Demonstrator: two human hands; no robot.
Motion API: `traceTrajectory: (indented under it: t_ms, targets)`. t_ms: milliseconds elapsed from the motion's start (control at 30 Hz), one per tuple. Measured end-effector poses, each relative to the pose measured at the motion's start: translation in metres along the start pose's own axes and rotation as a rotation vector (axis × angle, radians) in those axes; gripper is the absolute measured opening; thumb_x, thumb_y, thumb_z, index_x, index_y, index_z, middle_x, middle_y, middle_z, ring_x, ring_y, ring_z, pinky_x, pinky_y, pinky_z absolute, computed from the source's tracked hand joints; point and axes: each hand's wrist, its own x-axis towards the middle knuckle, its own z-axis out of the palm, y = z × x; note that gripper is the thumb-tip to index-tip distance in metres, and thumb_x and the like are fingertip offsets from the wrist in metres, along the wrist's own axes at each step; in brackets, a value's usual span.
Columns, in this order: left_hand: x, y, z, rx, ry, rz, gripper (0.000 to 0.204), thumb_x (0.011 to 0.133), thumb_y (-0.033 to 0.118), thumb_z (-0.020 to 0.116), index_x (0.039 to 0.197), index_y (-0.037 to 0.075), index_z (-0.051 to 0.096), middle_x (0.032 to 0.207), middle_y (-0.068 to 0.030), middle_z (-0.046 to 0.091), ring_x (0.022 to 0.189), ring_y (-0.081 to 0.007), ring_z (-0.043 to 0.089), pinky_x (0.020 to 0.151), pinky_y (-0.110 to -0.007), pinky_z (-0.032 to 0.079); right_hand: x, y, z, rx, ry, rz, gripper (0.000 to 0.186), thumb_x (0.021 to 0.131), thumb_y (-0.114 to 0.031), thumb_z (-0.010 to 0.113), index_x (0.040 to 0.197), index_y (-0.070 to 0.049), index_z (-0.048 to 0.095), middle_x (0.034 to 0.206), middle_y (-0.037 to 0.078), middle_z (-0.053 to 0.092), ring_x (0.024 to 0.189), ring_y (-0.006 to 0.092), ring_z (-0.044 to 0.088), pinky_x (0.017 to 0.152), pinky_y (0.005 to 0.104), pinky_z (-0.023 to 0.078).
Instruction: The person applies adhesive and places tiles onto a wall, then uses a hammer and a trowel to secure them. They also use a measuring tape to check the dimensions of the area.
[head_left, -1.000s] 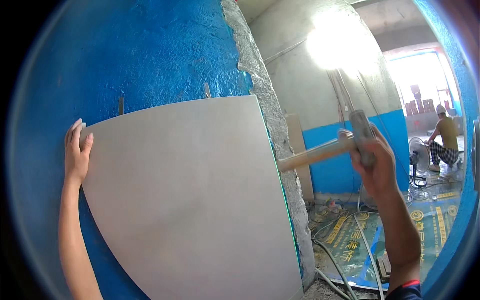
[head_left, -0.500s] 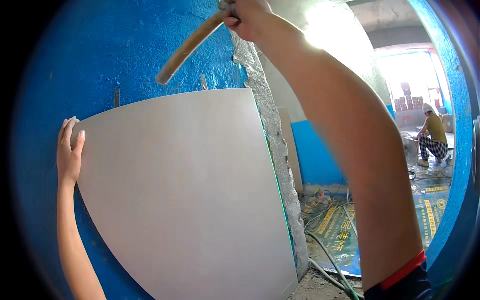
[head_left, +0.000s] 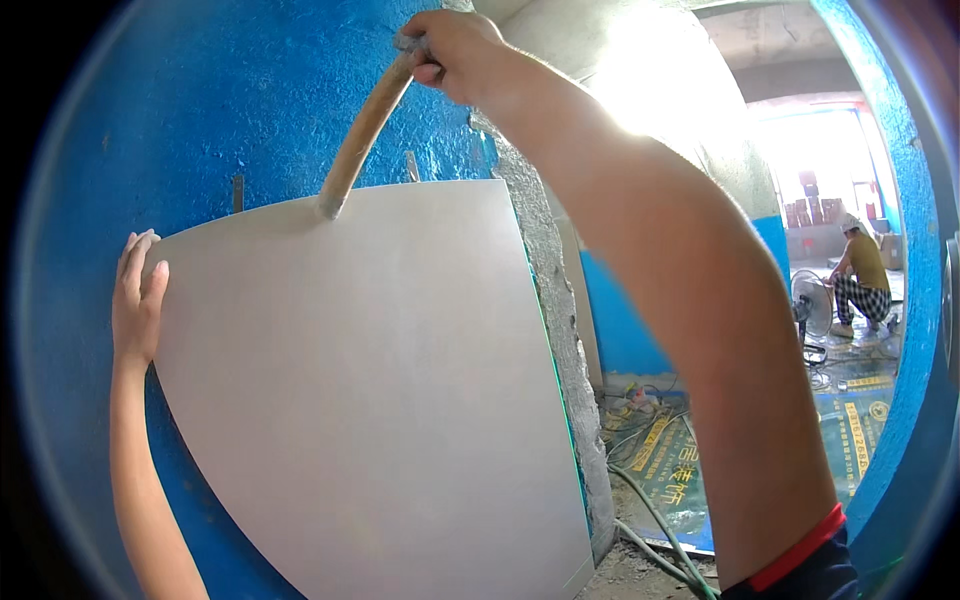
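— Hand positions first: where are they?

— Right hand (head_left: pixel 455 52) is raised near the top of the view, fingers wrapped tight around a wooden hammer handle (head_left: pixel 363 132). That handle slants down and left, and its free end touches the upper edge of a large pale grey tile (head_left: pixel 370 390). The hammer head is hidden inside the fist.

— And the left hand?

— Left hand (head_left: pixel 137 298) lies flat and open, fingers together and pointing up, pressed on the tile's upper left corner.

— Where is the tile?

— It stands upright against a rough blue wall (head_left: pixel 230 100). Two small metal clips (head_left: pixel 238 192) poke out of the wall just above its top edge. A bare grey wall edge (head_left: pixel 550 300) runs down beside the tile's right side.

— Anything else?

— Far off on the right, another person (head_left: pixel 858 275) crouches beside a floor fan (head_left: pixel 812 310), and hoses (head_left: pixel 655 515) trail across the floor.
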Motion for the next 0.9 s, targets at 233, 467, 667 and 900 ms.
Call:
traceTrajectory:
  t_ms: [233,467,667,900]
  targets:
    - [0.002,-0.002,-0.003,-0.064,-0.038,0.037,0.070,0.096,0.057,0.044,0.145,0.008,0.046,0.155,-0.0141,0.038,0.149,-0.0305,0.024,0.121,-0.047,0.020,-0.007,-0.001,-0.005,0.096,0.043,-0.037,0.018,0.086,-0.011,0.067,0.076,0.003,0.064,0.062,0.012,0.059,0.044,0.0121,0.050,0.038,0.0284,0.039]
    - [0.002,-0.004,-0.003,-0.047,-0.032,0.039,0.074,0.094,0.060,0.042,0.144,0.007,0.046,0.154,-0.0153,0.038,0.149,-0.0314,0.023,0.121,-0.049,0.020,-0.006,-0.001,-0.008,0.102,0.066,-0.042,0.017,0.086,-0.011,0.067,0.079,0.004,0.064,0.065,0.012,0.059,0.046,0.0125,0.052,0.041,0.0280,0.041]
    - [-0.003,-0.002,0.006,-0.065,-0.040,0.038,0.079,0.093,0.066,0.039,0.144,0.006,0.046,0.153,-0.0181,0.039,0.149,-0.0330,0.023,0.120,-0.049,0.021,-0.009,0.008,-0.014,0.071,0.050,-0.020,0.017,0.086,-0.010,0.067,0.081,0.005,0.063,0.067,0.013,0.060,0.048,0.0128,0.053,0.044,0.0276,0.043]
    - [0.020,-0.060,0.029,0.076,0.042,0.105,0.080,0.092,0.069,0.038,0.149,0.013,0.042,0.156,-0.0150,0.036,0.146,-0.0330,0.030,0.119,-0.048,0.025,-0.029,0.011,-0.030,0.001,-0.031,0.012,0.016,0.086,-0.010,0.067,0.084,0.006,0.063,0.070,0.013,0.060,0.051,0.0132,0.055,0.047,0.0272,0.045]
